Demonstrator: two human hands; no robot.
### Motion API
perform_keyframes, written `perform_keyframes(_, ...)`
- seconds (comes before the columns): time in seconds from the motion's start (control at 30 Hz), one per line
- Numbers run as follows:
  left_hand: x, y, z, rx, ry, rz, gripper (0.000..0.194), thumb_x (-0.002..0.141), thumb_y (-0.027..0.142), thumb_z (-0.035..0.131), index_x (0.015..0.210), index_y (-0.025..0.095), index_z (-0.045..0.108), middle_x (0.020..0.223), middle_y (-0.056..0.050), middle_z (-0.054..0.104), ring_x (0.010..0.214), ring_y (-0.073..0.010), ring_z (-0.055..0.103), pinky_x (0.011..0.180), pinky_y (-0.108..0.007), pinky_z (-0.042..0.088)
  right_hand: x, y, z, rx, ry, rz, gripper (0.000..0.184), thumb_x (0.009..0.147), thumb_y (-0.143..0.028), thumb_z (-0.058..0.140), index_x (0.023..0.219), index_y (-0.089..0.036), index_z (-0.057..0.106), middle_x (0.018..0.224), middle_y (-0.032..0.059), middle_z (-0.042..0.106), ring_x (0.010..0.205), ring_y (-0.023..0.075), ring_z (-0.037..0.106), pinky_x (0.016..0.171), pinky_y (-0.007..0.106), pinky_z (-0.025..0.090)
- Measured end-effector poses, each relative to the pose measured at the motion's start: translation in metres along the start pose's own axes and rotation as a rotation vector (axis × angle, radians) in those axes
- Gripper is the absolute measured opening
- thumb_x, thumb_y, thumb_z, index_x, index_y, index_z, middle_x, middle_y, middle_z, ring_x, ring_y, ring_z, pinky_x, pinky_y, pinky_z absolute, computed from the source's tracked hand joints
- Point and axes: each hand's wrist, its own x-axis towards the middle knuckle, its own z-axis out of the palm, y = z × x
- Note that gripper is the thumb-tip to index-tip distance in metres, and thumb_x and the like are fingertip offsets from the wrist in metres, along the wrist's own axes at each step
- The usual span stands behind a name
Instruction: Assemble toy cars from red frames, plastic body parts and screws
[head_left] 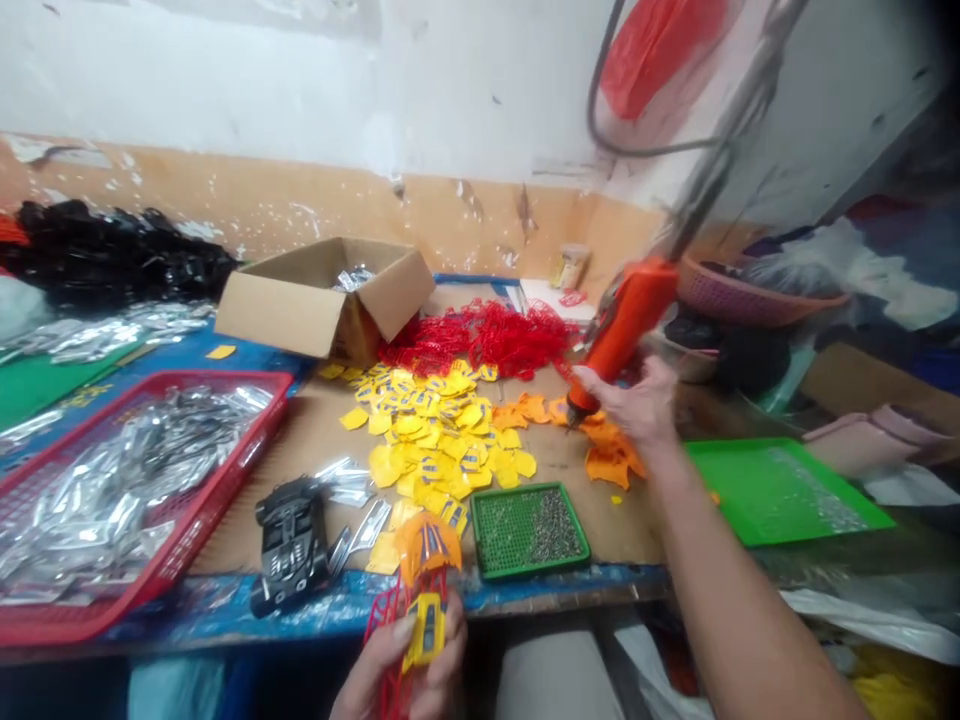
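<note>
My left hand, at the bottom middle, grips a toy car body made up of red, yellow and orange plastic parts. Its yellow piece faces up, with the orange piece beyond it and red frame strands beside them. On the right, my right hand is around the lower end of an orange electric screwdriver, thumb across its nose; the far fingers are partly hidden and blurred. Small screws fill part of a green tray between the hands. A black toy car chassis lies left of my left hand.
Yellow pieces, red frames and orange pieces lie heaped on cardboard. A red basket of silvery parts stands left, an open carton behind. Right is a green tray. The screwdriver hangs from a rod.
</note>
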Motion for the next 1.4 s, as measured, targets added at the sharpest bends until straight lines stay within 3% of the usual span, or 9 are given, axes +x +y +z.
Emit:
perform_keyframes(0.1,0.000,0.000,-0.002,-0.021,0.023,0.020,0.034,0.073,0.034,0.080,0.096,0.014,0.065,0.083,-0.005,0.055,0.057,-0.0055,0.038,0.038,-0.011,0.026,-0.016,-0.029,-0.012,0.115,-0.121,0.091,0.047,0.052,-0.041,0.087,0.088,-0.020,0.066,0.084,0.0031,0.063,0.070,0.0188,0.060,0.073,0.041,0.058)
perform_keyframes(0.23,0.002,0.000,0.001,-0.019,0.011,0.011,0.032,0.073,0.034,0.079,0.093,0.014,0.063,0.081,-0.004,0.053,0.057,-0.0057,0.038,0.037,-0.009,0.027,-0.017,-0.074,-0.015,0.604,-0.528,0.143,0.050,0.062,-0.044,0.078,0.107,-0.027,0.065,0.101,0.0025,0.064,0.073,0.0184,0.064,0.070,0.042,0.060)
perform_keyframes(0.37,0.001,0.005,0.009,0.006,0.008,-0.004,0.028,0.076,0.033,0.078,0.091,0.014,0.063,0.083,-0.004,0.053,0.058,-0.0048,0.039,0.038,-0.008,0.033,-0.026,-0.092,-0.003,0.695,-0.634,0.155,0.045,0.067,-0.038,0.077,0.109,-0.028,0.065,0.074,-0.0040,0.060,0.046,0.0093,0.049,0.047,0.029,0.050)
perform_keyframes(0.47,0.000,0.009,0.010,-0.008,0.000,0.002,0.028,0.077,0.033,0.077,0.094,0.015,0.064,0.081,-0.004,0.052,0.057,-0.0049,0.040,0.039,-0.007,0.035,-0.041,-0.090,0.008,0.680,-0.576,0.151,0.036,0.072,-0.030,0.074,0.106,-0.028,0.064,0.082,-0.0029,0.063,0.049,0.0088,0.053,0.052,0.029,0.051)
perform_keyframes(0.57,0.000,0.010,0.006,-0.016,-0.004,0.007,0.029,0.077,0.032,0.077,0.094,0.013,0.064,0.082,-0.004,0.053,0.057,-0.0049,0.041,0.038,-0.007,0.035,-0.056,-0.088,0.013,0.656,-0.466,0.111,0.018,0.073,-0.024,0.073,0.089,-0.024,0.063,0.085,-0.0030,0.063,0.054,0.0089,0.057,0.062,0.031,0.056)
perform_keyframes(0.67,0.000,0.008,0.004,-0.017,0.004,0.012,0.028,0.076,0.031,0.077,0.093,0.013,0.064,0.084,-0.005,0.053,0.058,-0.0052,0.041,0.037,-0.007,0.035,-0.068,-0.091,0.010,0.602,-0.428,0.131,0.017,0.074,-0.032,0.072,0.081,-0.024,0.059,0.064,-0.0065,0.047,0.048,0.0083,0.047,0.061,0.031,0.056)
perform_keyframes(0.8,0.000,0.009,0.008,0.008,0.018,-0.036,0.027,0.076,0.031,0.077,0.093,0.014,0.065,0.084,-0.005,0.053,0.059,-0.0058,0.041,0.039,-0.008,0.038,-0.083,-0.094,0.006,0.436,-0.381,0.139,0.022,0.080,-0.046,0.063,0.085,-0.026,0.056,0.060,-0.0072,0.035,0.042,0.0084,0.038,0.050,0.030,0.050)
perform_keyframes(1.03,0.002,0.006,0.014,-0.010,0.019,-0.020,0.026,0.080,0.031,0.074,0.098,0.014,0.067,0.086,-0.006,0.054,0.060,-0.0058,0.043,0.039,-0.007,0.041,-0.105,-0.069,0.018,0.512,-0.182,0.190,0.026,0.075,-0.033,0.067,0.097,-0.026,0.055,0.063,-0.0071,0.044,0.044,0.0092,0.047,0.048,0.031,0.048)
perform_keyframes(1.4,0.002,0.006,0.017,-0.010,0.040,-0.005,0.024,0.080,0.030,0.075,0.099,0.017,0.069,0.085,-0.006,0.057,0.060,-0.0067,0.045,0.040,-0.008,0.042,-0.117,-0.054,0.028,0.605,-0.163,0.190,0.025,0.074,-0.019,0.067,0.095,-0.025,0.055,0.060,-0.0095,0.052,0.045,0.0081,0.052,0.045,0.026,0.048)
